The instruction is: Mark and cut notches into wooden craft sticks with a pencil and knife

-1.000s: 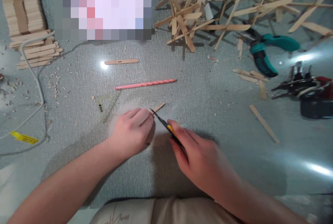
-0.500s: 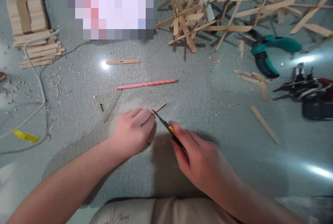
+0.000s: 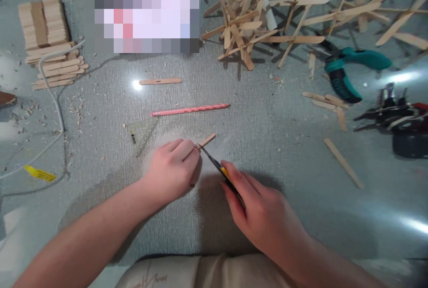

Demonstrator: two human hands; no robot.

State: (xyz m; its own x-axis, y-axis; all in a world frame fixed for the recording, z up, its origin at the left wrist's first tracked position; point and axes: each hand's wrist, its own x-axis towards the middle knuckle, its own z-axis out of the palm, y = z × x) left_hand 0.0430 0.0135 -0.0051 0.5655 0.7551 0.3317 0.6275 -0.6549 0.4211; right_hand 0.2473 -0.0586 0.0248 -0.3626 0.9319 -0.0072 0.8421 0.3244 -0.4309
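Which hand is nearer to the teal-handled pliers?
Right. In the picture, the right hand is below and left of the pliers; the left hand is also below them, but much farther left.

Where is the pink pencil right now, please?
In the head view, the pink pencil lies left of centre, beyond the left hand, its left end near the clear set square.

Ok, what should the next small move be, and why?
Probably brace the wooden stick with the left hand, then ease the black-and-yellow tool gently with the right hand: its tip appears to be right at the stick, very close to the left hand, so light force seems safest.
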